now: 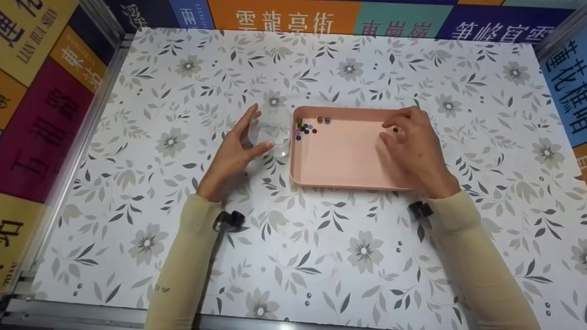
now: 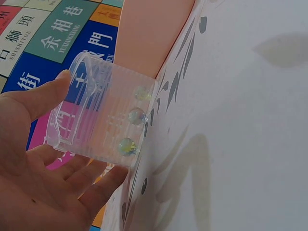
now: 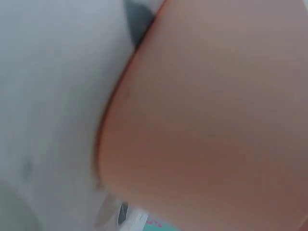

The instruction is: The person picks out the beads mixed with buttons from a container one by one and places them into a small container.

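Note:
In the head view my left hand [image 1: 234,151] curls around a clear ribbed plastic cup [image 1: 270,130], thumb on the near side and fingers on the far side. The left wrist view shows marbles [image 2: 137,115] lying at the bottom of that cup. My right hand [image 1: 415,144] is over the right part of the pink tray [image 1: 344,183], its thumb and index fingertips apart. A dark bead [image 1: 395,130] shows in the gap behind those fingertips; whether it is touched I cannot tell. Several small coloured beads [image 1: 302,128] lie in the tray's upper left corner.
Two brownish and grey beads [image 1: 323,120] sit by the tray's far wall. A flower-patterned cloth [image 1: 312,256] covers the table. Panels with large characters [image 1: 284,18] stand behind and at both sides. The right wrist view holds mainly the tray's blurred wall [image 3: 202,120].

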Available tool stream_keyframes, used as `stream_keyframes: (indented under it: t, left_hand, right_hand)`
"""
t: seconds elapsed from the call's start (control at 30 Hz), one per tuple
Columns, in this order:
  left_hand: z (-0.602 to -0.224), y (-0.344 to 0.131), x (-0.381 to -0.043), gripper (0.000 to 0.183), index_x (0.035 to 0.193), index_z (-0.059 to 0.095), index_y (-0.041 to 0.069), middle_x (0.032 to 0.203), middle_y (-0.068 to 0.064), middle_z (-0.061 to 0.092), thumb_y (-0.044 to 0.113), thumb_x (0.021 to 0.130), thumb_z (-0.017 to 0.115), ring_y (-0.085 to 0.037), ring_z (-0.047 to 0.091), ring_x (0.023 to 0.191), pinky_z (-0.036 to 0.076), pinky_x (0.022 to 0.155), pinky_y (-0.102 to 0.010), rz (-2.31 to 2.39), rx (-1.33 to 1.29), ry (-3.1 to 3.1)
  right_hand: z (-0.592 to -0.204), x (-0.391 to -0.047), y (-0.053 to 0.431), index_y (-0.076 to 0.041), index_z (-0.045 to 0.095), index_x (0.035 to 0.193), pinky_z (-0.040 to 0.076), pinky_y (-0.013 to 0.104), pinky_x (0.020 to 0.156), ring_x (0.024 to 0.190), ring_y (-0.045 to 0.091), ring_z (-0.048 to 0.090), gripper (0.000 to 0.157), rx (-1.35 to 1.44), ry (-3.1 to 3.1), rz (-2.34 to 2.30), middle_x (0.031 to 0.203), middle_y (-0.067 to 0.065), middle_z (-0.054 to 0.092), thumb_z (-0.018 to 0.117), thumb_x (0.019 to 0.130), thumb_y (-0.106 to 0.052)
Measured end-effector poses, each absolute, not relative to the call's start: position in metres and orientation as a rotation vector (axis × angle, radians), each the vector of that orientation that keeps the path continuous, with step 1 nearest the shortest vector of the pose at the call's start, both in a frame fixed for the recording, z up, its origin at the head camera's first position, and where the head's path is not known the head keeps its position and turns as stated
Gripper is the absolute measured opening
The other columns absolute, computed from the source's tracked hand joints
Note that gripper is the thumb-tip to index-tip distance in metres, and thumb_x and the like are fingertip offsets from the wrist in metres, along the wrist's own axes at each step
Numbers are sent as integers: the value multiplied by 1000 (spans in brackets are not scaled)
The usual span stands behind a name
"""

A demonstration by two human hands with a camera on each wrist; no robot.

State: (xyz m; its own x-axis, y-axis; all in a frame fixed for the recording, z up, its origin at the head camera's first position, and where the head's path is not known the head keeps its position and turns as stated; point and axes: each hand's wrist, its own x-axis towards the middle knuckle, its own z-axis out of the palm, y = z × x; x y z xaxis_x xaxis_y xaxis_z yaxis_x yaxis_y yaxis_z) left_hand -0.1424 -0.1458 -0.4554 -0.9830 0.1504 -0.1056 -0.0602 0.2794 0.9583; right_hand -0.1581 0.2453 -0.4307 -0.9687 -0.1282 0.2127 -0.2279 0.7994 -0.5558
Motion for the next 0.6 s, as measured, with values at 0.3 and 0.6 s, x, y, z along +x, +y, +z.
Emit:
stream_keyframes:
  t: [0.3, 0.6]
  left_hand:
    - [-457, -147, -142, 94, 165, 23, 39, 172, 1, 31, 24, 93, 80, -18, 22, 163, 28, 132, -39, 1781, 101, 2383]
    - [-455, -146, -142, 93, 166, 23, 37, 172, 1, 32, 25, 94, 80, -16, 19, 163, 17, 135, -33, 1767, 95, 2397]
  right_hand:
    - [-431, -161, 259, -3, 73, 111, 45, 57, 100, 125, 42, 50, 21, 275, -2846, 759, 136, 20, 56, 76, 92, -11]
    - [-432, -163, 272, -7, 75, 112, 43, 60, 100, 132, 44, 47, 22, 208, -2884, 788, 144, 20, 53, 77, 92, -13]
